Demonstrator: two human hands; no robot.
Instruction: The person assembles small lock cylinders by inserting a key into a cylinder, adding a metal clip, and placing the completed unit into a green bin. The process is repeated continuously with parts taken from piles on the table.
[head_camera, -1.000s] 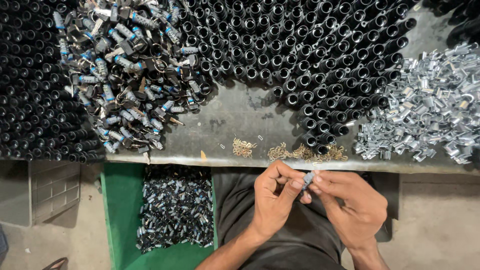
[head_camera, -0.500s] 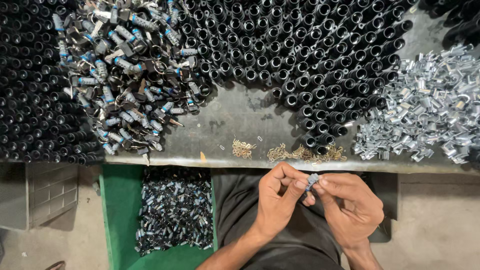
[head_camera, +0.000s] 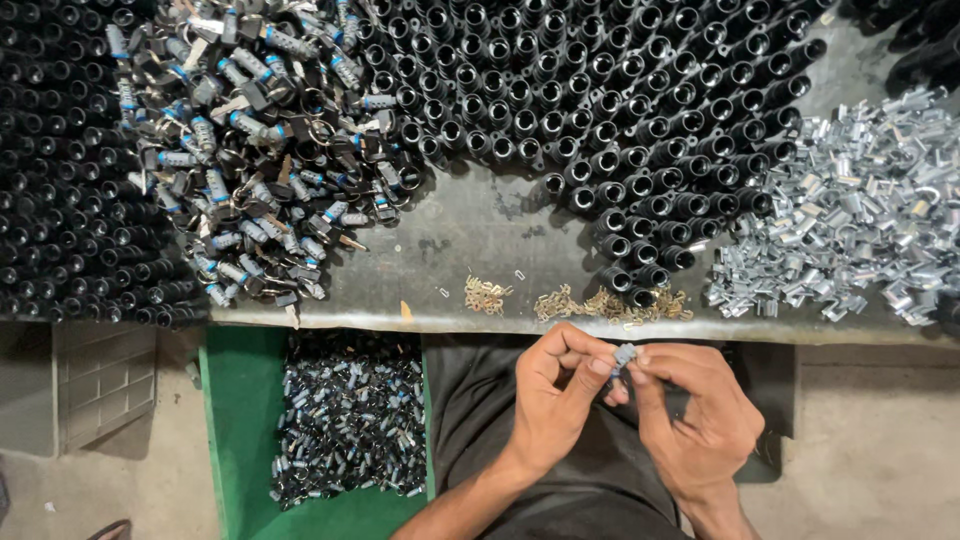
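Grey bench (head_camera: 500, 235) under black tubes (head_camera: 600, 90)

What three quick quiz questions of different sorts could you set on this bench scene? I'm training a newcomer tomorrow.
1. True or false: the small silver metal part lies on the grey worktop.
2. Which container sits below the worktop edge, to the person's left? A) green plastic crate B) red bucket C) wire basket
3. What lies nearest the hands on the worktop?

Key
1. False: it is pinched between the fingertips of the left hand and right hand.
2. A; it holds small dark and silver parts.
3. The little heap of brass-coloured pieces, with upright black tubes behind it.
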